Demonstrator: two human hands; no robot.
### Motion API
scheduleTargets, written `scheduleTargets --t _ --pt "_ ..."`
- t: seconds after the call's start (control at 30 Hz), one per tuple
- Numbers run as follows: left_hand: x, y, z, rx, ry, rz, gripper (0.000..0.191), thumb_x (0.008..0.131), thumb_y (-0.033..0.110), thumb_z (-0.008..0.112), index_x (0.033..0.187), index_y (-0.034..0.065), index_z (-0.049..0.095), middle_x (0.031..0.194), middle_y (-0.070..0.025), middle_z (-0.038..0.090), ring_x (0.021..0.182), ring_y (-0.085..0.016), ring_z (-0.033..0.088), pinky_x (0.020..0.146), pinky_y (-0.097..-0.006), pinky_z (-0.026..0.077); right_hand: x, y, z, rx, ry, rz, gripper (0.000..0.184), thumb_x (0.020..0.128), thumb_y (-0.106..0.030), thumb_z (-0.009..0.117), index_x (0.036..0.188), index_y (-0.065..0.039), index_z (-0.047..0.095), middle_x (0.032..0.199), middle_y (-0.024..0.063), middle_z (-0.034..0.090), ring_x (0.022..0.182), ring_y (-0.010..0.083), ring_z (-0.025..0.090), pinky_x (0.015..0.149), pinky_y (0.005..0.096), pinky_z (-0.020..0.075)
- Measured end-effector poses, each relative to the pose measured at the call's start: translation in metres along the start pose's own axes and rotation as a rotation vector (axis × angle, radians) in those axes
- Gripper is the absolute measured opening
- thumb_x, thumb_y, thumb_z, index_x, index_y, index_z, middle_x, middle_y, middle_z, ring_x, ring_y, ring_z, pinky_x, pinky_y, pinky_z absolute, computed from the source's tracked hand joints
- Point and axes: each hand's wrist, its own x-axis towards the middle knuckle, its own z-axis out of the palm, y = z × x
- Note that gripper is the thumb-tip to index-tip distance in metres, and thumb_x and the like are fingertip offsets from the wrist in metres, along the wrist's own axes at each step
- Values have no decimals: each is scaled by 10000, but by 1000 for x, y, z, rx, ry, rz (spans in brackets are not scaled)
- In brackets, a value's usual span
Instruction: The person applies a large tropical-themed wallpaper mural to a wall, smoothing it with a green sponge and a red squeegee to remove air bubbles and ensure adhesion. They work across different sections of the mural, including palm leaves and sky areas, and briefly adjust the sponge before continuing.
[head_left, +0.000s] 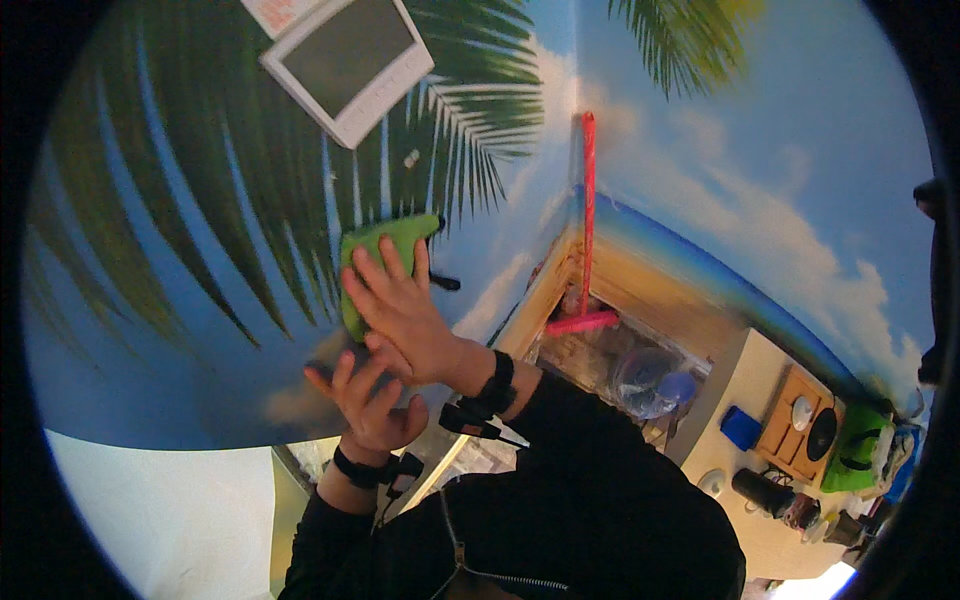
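My right hand (401, 315) lies flat, fingers spread, over a green cloth (390, 232) with black ends or straps. It presses the cloth against the painted wall (262, 397), among mural palm leaves. Just below, my left hand (371, 405) is raised with its fingers apart and slightly bent, and I see nothing in it. Its upper edge overlaps the heel of the right hand in the picture; whether they touch is unclear. Both wrists wear black bands with small devices attached.
A white wall-mounted monitor (349, 71) is above the hands. A red-handled broom or squeegee (588, 217) leans in the corner, near a clear plastic container (641, 382). At the right, a table (724, 390) bears a wooden tray (784, 420), a blue box (741, 427) and a green bag (851, 450).
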Motion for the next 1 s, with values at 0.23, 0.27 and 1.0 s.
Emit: scheduleTargets --t 0.23,0.27,1.0 --pt "1 -4 -3 47 -36 25 338 833 292 684 1130 175 574 1291 -97 633 1385 -346 411 1195 -594 7 43 71 -22 -130 596 364 669 929 -176 393 1536 51 227 1591 312 183 1486 471 152 1184 583 83" --pt "1 -4 -3 28 -28 10 326 834 288 683 1118 171 575 1288 -98 634 1383 -347 415 1195 -594 8 32 84 -21 -98 632 390 674 923 -160 388 1538 55 213 1591 319 171 1485 477 143 1188 570 86" --pt "96 11 57 220 -94 -76 199 827 298 674 1001 202 664 1279 -51 641 1375 -319 436 1195 -590 -13 18 141 -55 -97 461 335 680 939 -299 443 1527 0 277 1591 325 155 1459 553 126 1136 684 86"
